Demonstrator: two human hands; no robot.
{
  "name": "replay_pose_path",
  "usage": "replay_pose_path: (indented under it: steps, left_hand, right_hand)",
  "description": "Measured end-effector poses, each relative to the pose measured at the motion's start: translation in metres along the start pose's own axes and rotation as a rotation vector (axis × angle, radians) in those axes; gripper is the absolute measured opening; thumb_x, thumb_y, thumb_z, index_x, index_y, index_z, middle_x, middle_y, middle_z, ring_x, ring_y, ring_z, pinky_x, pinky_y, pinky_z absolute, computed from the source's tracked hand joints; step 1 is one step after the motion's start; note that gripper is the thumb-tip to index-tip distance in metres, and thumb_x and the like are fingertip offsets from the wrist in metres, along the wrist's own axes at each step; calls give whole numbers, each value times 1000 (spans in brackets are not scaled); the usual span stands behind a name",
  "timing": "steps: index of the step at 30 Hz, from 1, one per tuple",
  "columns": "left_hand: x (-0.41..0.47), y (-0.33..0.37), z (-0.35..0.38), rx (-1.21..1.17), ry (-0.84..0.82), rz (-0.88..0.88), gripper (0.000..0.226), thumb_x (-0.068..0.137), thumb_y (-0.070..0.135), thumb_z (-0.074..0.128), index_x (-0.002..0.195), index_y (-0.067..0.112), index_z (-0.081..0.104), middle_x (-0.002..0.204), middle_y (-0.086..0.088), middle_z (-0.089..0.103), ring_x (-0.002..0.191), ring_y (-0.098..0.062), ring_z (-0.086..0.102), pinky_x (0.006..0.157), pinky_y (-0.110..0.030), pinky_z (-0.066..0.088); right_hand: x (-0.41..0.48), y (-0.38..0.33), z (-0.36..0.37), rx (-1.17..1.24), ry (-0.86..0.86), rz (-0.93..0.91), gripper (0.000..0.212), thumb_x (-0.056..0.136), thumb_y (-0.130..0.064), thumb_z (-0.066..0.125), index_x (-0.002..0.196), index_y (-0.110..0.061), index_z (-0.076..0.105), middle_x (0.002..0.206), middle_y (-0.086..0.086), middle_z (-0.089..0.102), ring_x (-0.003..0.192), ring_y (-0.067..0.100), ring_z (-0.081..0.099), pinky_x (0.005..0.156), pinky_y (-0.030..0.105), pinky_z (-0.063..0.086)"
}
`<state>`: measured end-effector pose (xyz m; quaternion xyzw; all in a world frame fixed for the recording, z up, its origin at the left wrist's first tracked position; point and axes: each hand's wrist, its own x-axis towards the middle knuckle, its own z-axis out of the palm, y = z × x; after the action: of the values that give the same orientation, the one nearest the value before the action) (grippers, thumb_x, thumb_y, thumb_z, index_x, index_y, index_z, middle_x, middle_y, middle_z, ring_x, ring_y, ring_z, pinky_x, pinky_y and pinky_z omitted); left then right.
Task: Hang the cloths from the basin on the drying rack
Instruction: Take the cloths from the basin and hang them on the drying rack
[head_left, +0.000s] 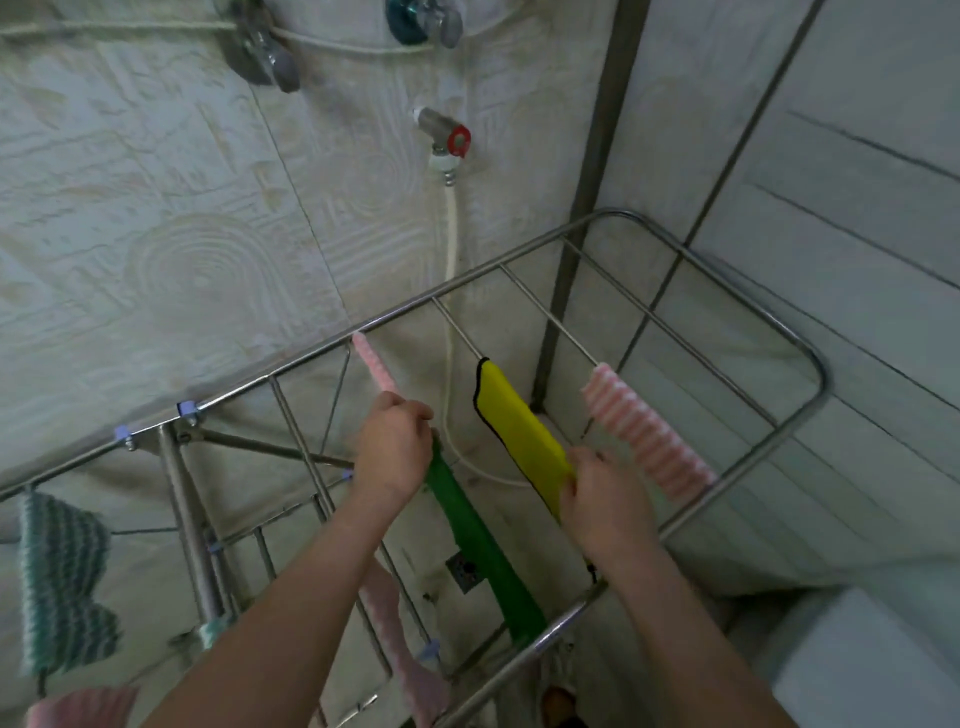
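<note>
A steel drying rack (800, 343) fills the middle of the head view, seen from above. A yellow-and-green cloth (511, 415) hangs over one of its bars. My right hand (605, 499) pinches the yellow side near its lower end. My left hand (395, 447) grips the top of the green side (478, 551). A pink ribbed cloth (374, 364) hangs on the bar to the left, just above my left hand. On the bar to the right is another pink-and-white ribbed cloth (649, 436). The basin is out of view.
A teal striped cloth (62, 577) hangs at the rack's left end, with a pink cloth (83, 706) below it. A wall tap with a red handle (447, 140) and a white hose (451, 234) are behind the rack. A floor drain (465, 569) lies below.
</note>
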<state>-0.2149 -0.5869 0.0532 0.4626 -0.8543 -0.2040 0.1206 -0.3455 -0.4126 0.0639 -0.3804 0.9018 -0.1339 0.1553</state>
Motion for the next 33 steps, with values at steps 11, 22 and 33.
replay_pose_path:
  steps: [11,22,33]
  left_hand:
    - [-44,61,-1,-299,-115,299,29,84,-3,56,98,14,73,102,-4,68,82,-12,58,76,-15,40]
    - [-194,198,47,-452,-735,593,30,83,-5,50,87,13,74,67,12,63,60,1,55,59,-18,41]
    - [-449,256,131,-211,-1114,1062,29,94,8,45,108,20,66,111,0,66,98,-15,60,86,-24,46]
  right_hand:
    - [-68,40,-27,371,230,189,18,90,-16,54,100,-15,69,94,8,70,86,27,64,75,39,51]
    - [-248,148,-40,532,447,597,16,91,-14,57,95,-21,71,81,-3,70,75,14,65,74,29,53]
    - [-496,250,44,551,525,1095,15,89,-10,58,99,-10,70,93,12,72,88,32,66,71,29,44]
